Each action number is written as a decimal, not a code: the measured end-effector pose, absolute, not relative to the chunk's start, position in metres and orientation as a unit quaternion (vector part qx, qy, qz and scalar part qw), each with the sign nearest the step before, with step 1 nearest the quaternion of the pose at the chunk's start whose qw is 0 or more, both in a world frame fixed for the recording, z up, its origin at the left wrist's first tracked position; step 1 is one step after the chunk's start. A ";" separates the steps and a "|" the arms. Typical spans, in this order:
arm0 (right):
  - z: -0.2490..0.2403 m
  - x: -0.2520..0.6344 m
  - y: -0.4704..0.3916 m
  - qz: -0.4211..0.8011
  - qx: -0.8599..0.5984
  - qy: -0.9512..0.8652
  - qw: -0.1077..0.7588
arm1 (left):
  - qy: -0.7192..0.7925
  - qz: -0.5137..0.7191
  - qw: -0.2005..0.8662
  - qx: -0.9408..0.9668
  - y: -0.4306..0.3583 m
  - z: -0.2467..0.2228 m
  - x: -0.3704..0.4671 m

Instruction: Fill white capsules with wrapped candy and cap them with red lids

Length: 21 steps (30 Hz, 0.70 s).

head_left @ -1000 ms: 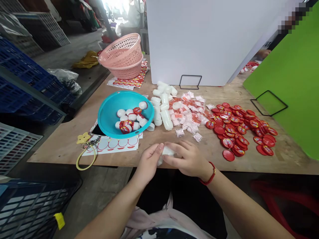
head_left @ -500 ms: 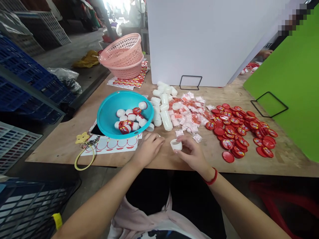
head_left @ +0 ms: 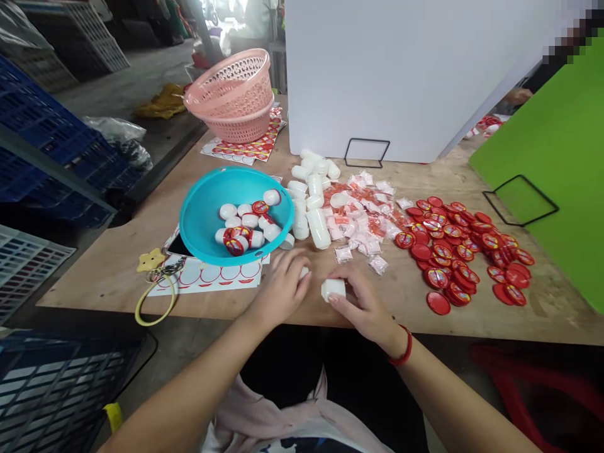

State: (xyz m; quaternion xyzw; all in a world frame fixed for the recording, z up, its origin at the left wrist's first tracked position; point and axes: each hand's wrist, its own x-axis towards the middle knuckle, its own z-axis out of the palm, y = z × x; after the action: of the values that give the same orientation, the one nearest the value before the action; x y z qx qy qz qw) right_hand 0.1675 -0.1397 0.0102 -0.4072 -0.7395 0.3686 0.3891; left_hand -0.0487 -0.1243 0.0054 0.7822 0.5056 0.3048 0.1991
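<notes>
My right hand [head_left: 361,301] pinches a small white cup [head_left: 334,289] between thumb and fingers, its opening turned to the left. Close by on the left, my left hand [head_left: 282,286] curls over a small white piece [head_left: 304,272], mostly hidden by the fingers. Behind the hands are nested white cups [head_left: 318,228] and a heap of small pink-and-white packets [head_left: 361,220]. To the right spreads a pile of red round lids [head_left: 438,277]. A blue bowl [head_left: 202,220] on the left holds several white cups with red lids.
Stacked pink baskets [head_left: 240,123] stand on printed sheets at the back left. A yellow ring keychain [head_left: 155,307] lies at the left table edge. Upright white [head_left: 368,75] and green [head_left: 552,151] panels border the back and right. Another person's hand [head_left: 518,95] shows beyond them.
The white cup in my right hand has turned from opening upward to lying sideways. My left hand has lifted its fingers slightly, showing more of the white piece. The view has shifted a little.
</notes>
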 end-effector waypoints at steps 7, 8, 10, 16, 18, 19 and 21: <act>0.035 0.148 -0.150 0.313 -0.409 -0.761 0.393 | 0.491 0.354 0.508 0.612 -0.172 0.028 -0.039; 0.039 0.144 -0.152 0.302 -0.405 -0.774 0.380 | 0.484 0.367 0.543 0.579 -0.177 0.028 -0.034; 0.043 0.136 -0.156 0.256 -0.407 -0.796 0.369 | 0.470 0.377 0.623 0.498 -0.184 0.025 -0.024; 0.045 0.123 -0.163 0.113 -0.446 -0.821 0.338 | 0.448 0.400 0.741 0.300 -0.195 0.011 -0.003; 0.046 0.121 -0.165 0.103 -0.433 -0.834 0.325 | 0.452 0.420 0.734 0.283 -0.197 0.012 -0.001; 0.047 0.121 -0.165 0.096 -0.427 -0.840 0.322 | 0.456 0.432 0.728 0.274 -0.199 0.013 0.001; 0.050 0.121 -0.166 0.073 -0.415 -0.849 0.319 | 0.469 0.449 0.719 0.247 -0.201 0.017 0.003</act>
State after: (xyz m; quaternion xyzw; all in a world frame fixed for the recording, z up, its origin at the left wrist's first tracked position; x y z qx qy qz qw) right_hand 0.1209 -0.1662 0.0502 -0.4153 -0.8488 0.0727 0.3191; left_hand 0.0031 -0.2010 0.0172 0.2473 0.4693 0.4485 0.7193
